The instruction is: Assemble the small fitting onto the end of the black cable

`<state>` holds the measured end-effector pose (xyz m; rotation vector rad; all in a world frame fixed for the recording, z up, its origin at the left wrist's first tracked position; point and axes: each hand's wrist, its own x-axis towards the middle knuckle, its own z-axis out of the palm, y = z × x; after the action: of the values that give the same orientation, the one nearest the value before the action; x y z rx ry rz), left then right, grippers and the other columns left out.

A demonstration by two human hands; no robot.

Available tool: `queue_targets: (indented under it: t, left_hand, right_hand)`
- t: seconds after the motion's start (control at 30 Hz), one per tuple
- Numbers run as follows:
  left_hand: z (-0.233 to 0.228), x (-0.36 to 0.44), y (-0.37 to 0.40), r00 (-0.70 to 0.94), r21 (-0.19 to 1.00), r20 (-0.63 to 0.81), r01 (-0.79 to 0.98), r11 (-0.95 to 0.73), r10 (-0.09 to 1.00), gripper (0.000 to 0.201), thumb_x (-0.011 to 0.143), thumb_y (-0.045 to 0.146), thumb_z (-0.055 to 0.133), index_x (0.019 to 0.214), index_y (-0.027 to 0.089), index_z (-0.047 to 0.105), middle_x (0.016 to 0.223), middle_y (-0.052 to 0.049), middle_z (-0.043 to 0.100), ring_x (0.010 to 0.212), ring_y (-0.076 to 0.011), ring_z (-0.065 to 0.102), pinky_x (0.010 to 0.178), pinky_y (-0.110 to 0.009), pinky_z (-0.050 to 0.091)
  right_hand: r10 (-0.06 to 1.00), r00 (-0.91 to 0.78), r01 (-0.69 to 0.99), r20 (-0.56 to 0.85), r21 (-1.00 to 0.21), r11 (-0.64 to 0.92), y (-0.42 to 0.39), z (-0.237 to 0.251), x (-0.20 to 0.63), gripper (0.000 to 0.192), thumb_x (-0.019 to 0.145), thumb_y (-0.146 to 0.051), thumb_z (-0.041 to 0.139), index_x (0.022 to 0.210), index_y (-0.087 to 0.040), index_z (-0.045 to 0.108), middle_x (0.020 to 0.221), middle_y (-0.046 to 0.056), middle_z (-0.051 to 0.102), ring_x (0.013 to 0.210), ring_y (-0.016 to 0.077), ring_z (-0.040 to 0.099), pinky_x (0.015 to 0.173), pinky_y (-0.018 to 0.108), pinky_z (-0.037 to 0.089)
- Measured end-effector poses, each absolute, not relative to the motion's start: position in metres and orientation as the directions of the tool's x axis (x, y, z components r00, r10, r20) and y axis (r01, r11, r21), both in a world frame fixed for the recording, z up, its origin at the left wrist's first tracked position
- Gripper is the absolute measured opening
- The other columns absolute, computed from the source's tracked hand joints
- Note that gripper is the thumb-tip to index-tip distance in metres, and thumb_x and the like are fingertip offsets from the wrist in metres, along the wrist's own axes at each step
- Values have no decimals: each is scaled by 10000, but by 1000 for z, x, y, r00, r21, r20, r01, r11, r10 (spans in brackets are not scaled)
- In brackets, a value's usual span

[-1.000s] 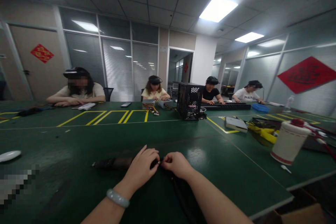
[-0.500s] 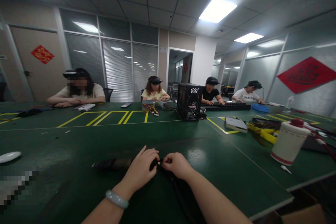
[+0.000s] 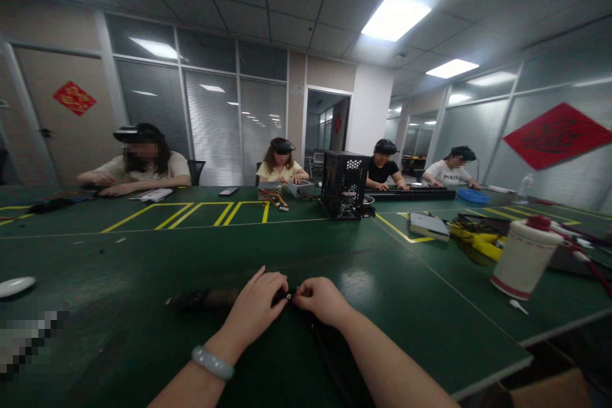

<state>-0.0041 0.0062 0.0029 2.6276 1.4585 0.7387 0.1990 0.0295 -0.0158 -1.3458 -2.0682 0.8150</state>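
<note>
My left hand (image 3: 261, 296) is wrapped over a long black tool (image 3: 201, 299) lying across the green table; it resembles an electric screwdriver, with a small pale tip pointing left. The left fingers and thumb close around its right end. Against that end, my right hand (image 3: 320, 298) is closed, thumb and fingertips pinching a small dark piece. A tiny light spot shows between the two hands. From below the right hand a black cord (image 3: 329, 360) runs down toward me, partly hidden by the forearm. The fingers cover the joint itself.
On the green table (image 3: 157, 255) stand a black computer case (image 3: 345, 185), a grey box-like drive (image 3: 428, 226), a yellow tray (image 3: 488, 245) and a white cup (image 3: 526, 258). A white mouse (image 3: 16, 287) lies left. Several people sit along the far side.
Both hands stay nearly still on the tool. The view has shifted very slightly. At far left, a co-worker's arm has moved outward to the left.
</note>
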Motion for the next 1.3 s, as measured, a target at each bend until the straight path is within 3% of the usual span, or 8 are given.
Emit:
queue_targets:
  t: [0.9,1.3]
  left_hand:
    - [3,-5,4,462,245,418,771,-587,782,140,845,261,521,943,263,621,1163,-10,626,1175,-200,520,1146,-506,190]
    - [-3,-6,8,460,223,411,786,-576,787,184,823,292,588,1005,265,590,1222,-12,605,1214,-210,500,1145,-516,187]
  right_hand:
    - [916,-374,586,147,-727,356,34,-24,200,164,756,-332,654,823,-198,721,770,2,708,691,123,623,588,192,406]
    - [917,-379,583,121,-739,338,31,-18,201,157,761,-315,651,831,-195,723,773,6,709,684,121,627,577,191,408]
